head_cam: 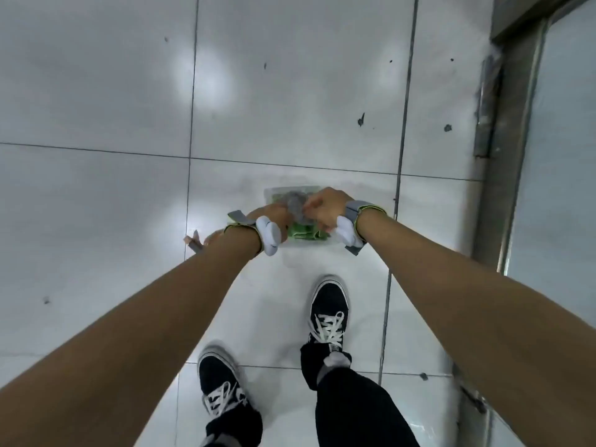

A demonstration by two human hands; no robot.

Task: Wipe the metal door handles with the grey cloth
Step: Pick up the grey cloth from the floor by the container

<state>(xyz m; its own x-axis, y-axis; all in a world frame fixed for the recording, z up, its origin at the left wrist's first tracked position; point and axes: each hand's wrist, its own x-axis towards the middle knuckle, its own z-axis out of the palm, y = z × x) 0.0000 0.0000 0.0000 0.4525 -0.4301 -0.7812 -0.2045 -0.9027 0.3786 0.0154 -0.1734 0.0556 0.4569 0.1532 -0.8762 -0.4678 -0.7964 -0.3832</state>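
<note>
1. Both hands meet at frame centre: left hand [274,217] and right hand [325,209] have their fingers curled onto the bunched grey cloth [295,203] between them.
2. Beneath sits a clear plastic container [274,192] holding something green, on the white tiled floor [96,188].
3. Metal door frame [503,156] at right; black sneakers [329,312] below. No writing legible.

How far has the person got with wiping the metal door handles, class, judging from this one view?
Done: nothing visible; no handle is in view. In hand: the left hand and right hand both reach down to a grey cloth over a clear packet with green contents on the tiled floor. Left: all the wiping. A metal door frame stands to the right.
</note>
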